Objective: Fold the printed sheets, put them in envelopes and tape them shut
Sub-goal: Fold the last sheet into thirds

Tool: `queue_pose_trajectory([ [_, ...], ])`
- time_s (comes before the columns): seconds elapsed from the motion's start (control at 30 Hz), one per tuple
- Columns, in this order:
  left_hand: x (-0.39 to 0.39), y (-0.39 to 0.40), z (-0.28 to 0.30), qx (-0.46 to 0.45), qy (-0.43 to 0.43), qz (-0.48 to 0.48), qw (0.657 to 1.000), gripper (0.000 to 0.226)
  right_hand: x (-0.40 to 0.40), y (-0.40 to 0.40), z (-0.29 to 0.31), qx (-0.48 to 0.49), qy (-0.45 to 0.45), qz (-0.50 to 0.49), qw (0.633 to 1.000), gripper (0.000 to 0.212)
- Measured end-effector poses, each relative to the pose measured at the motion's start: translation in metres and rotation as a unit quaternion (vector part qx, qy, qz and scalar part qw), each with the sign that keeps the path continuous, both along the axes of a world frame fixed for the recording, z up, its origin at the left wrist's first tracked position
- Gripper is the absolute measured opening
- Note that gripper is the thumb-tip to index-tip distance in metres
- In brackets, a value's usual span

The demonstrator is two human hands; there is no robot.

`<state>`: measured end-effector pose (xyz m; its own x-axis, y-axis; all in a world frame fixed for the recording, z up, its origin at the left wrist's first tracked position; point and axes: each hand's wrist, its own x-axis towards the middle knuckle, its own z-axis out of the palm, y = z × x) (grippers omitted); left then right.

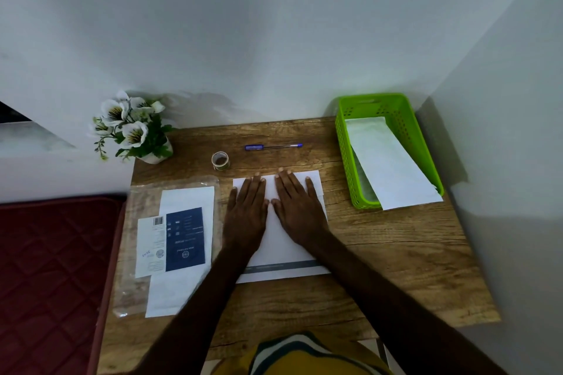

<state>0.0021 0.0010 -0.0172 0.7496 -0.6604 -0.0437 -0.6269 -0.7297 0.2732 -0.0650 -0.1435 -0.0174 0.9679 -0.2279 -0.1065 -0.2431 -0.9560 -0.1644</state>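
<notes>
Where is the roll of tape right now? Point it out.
In the head view the roll of tape stands on the wooden table, toward its far edge, left of the blue pen and right of the flower pot.

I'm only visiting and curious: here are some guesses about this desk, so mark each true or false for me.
1. Both hands, the left hand and the right hand, press flat on the white folded sheet of paper. True.
2. The blue ballpoint pen is held in the right hand. False: it lies on the brown wooden desk beyond the sheet, untouched.
3. A long white envelope leans in the bright green plastic basket, one end poking over its rim. True.
4. The small roll of clear tape sits inside the basket. False: it stands on the desk near the white artificial flowers in a white pot.
5. A clear plastic packet of envelopes lies left of the sheet. True.
</notes>
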Motion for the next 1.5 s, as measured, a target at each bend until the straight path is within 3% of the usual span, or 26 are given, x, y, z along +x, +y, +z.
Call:
queue_pose_trajectory([
  [0.2,0.000,0.001,0.000,-0.001,-0.003,-0.004,1.000,0.055,-0.019,-0.031,0.000,0.020,-0.007,-0.098,0.995,0.070],
  [0.47,0.002,-0.002,0.006,-0.002,0.027,0.022,0.999,0.059,-0.014,-0.033,0.020,0.028,0.050,-0.130,0.990,0.072],
  [0.63,0.021,-0.006,0.026,-0.016,0.092,0.039,0.995,0.069,0.000,-0.046,0.038,0.045,0.025,-0.058,0.997,0.072],
  [0.83,0.050,-0.019,0.047,0.021,0.095,-0.031,0.995,0.080,0.023,-0.049,0.047,0.107,0.038,0.029,0.993,0.087],
  [1.13,0.067,-0.037,0.059,0.108,0.130,-0.047,0.984,0.077,0.046,-0.051,0.067,0.083,0.135,0.030,0.987,0.090],
  [1.23,0.065,-0.038,0.058,0.126,0.099,-0.056,0.985,0.075,0.047,-0.051,0.067,0.075,0.141,0.025,0.987,0.090],
  [1.4,0.060,-0.035,0.058,0.136,0.069,-0.053,0.987,0.076,0.048,-0.049,0.063,0.057,0.140,0.026,0.988,0.110],
  [1.5,0.053,-0.033,0.060,0.110,0.092,-0.031,0.989,0.074,0.044,-0.048,0.061,0.051,0.119,0.028,0.991,0.099],
])
